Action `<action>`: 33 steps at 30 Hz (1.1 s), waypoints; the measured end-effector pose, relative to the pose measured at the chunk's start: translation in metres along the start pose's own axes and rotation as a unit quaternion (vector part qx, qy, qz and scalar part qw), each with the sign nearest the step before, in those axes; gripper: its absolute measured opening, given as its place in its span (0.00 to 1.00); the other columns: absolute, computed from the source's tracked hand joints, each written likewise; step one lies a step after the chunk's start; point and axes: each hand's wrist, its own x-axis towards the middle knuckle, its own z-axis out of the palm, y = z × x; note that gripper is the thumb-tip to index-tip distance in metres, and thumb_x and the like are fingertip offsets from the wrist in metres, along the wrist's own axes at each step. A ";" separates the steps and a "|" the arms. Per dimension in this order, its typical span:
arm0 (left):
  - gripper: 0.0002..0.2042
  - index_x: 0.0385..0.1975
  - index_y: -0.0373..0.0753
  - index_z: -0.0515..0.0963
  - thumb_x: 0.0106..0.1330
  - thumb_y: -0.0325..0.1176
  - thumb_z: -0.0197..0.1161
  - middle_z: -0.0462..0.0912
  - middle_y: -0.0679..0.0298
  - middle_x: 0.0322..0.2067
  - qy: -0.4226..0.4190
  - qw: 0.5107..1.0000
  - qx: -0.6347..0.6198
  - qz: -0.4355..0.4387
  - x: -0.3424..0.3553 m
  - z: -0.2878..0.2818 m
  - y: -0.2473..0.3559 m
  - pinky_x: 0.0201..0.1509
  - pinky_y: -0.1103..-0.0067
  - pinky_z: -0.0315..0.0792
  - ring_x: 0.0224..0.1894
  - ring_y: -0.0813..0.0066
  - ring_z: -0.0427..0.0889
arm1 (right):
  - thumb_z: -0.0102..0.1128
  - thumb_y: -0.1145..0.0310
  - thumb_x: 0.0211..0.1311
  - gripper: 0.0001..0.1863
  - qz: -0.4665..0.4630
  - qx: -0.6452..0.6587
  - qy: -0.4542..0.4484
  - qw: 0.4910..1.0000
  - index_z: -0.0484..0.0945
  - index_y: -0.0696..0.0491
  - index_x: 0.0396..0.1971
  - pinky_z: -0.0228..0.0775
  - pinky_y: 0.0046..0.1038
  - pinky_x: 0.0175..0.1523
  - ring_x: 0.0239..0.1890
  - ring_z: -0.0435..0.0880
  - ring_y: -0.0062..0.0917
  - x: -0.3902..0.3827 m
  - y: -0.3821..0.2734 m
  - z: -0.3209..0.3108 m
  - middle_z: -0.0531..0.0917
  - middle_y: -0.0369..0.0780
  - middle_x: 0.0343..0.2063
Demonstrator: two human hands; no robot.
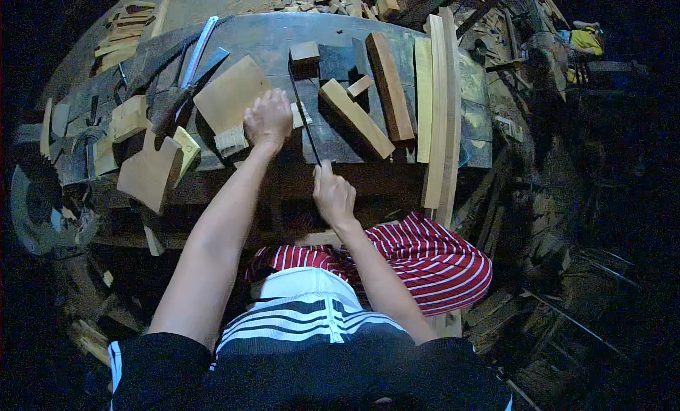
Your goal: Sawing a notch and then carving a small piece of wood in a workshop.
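Note:
My left hand (268,115) presses with bent fingers on a light piece of wood (299,115) beside a square tan board (223,92). My right hand (333,193), near the bench's front edge, grips a long, thin, dark blade (302,110), likely a saw, that crosses the light piece at a slant; its handle is mostly hidden in my fingers. To its right lie wooden blocks (356,119) and a longer reddish beam (389,85).
The dark bench (476,113) holds long planks (439,106) at its right, with wood offcuts (131,117), a large handsaw (166,60) and a white level-like strip (198,49) at its left. A circular blade (35,205) stands low at the far left. Scrap wood lies around.

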 end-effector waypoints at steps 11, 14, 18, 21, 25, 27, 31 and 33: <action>0.13 0.29 0.45 0.76 0.64 0.42 0.45 0.79 0.63 0.33 0.041 0.999 0.017 0.029 -0.002 0.004 0.002 0.40 0.64 0.68 0.39 0.64 0.78 | 0.41 0.60 0.66 0.13 -0.037 0.015 0.043 0.998 0.71 0.54 0.34 0.70 0.46 0.24 0.20 0.79 0.48 0.035 -0.009 0.002 0.77 0.52 0.14; 0.12 0.28 0.45 0.76 0.64 0.41 0.45 0.79 0.63 0.32 0.044 0.998 0.026 0.033 0.002 0.018 -0.007 0.40 0.66 0.68 0.38 0.64 0.78 | 0.45 0.61 0.64 0.10 -0.019 -0.040 0.023 0.999 0.71 0.51 0.34 0.71 0.44 0.21 0.17 0.80 0.44 -0.004 0.010 0.007 0.78 0.48 0.14; 0.13 0.28 0.45 0.76 0.64 0.41 0.45 0.80 0.62 0.32 0.062 0.997 0.003 0.038 0.002 0.010 0.001 0.40 0.66 0.68 0.38 0.64 0.79 | 0.45 0.61 0.64 0.10 -0.028 -0.035 0.036 0.998 0.70 0.50 0.36 0.71 0.45 0.21 0.18 0.80 0.44 0.016 0.002 -0.002 0.78 0.49 0.14; 0.13 0.28 0.45 0.76 0.64 0.41 0.45 0.80 0.62 0.32 0.043 0.998 -0.008 0.042 -0.001 0.004 0.006 0.39 0.65 0.68 0.38 0.64 0.79 | 0.42 0.60 0.66 0.14 -0.035 -0.036 0.025 0.998 0.72 0.54 0.39 0.70 0.47 0.25 0.22 0.79 0.48 0.046 -0.005 0.002 0.78 0.53 0.17; 0.13 0.28 0.44 0.76 0.64 0.41 0.46 0.80 0.61 0.31 0.055 0.998 0.000 0.040 -0.003 0.002 0.004 0.39 0.66 0.70 0.37 0.63 0.79 | 0.43 0.61 0.66 0.13 -0.018 -0.014 0.028 0.999 0.72 0.54 0.38 0.70 0.47 0.26 0.23 0.79 0.49 0.035 -0.004 0.005 0.78 0.53 0.17; 0.13 0.27 0.44 0.76 0.65 0.41 0.47 0.80 0.62 0.31 0.061 0.997 0.009 0.046 -0.004 0.002 0.003 0.38 0.67 0.72 0.37 0.63 0.80 | 0.43 0.61 0.65 0.14 -0.015 -0.032 -0.006 0.999 0.72 0.54 0.42 0.70 0.48 0.26 0.22 0.79 0.48 0.008 0.008 0.002 0.78 0.52 0.17; 0.11 0.27 0.44 0.76 0.63 0.39 0.47 0.79 0.62 0.30 0.091 0.995 -0.004 0.052 0.000 0.015 -0.003 0.39 0.65 0.68 0.36 0.63 0.79 | 0.44 0.61 0.65 0.10 -0.032 -0.053 0.031 0.998 0.71 0.50 0.36 0.71 0.45 0.21 0.19 0.80 0.45 0.009 0.007 0.004 0.79 0.50 0.15; 0.10 0.27 0.45 0.76 0.62 0.38 0.48 0.79 0.62 0.29 0.112 0.992 -0.006 0.057 0.002 0.016 -0.001 0.39 0.64 0.69 0.36 0.63 0.78 | 0.42 0.60 0.65 0.12 -0.024 -0.034 0.023 0.999 0.71 0.51 0.37 0.71 0.48 0.25 0.22 0.79 0.48 0.049 -0.010 0.003 0.78 0.52 0.17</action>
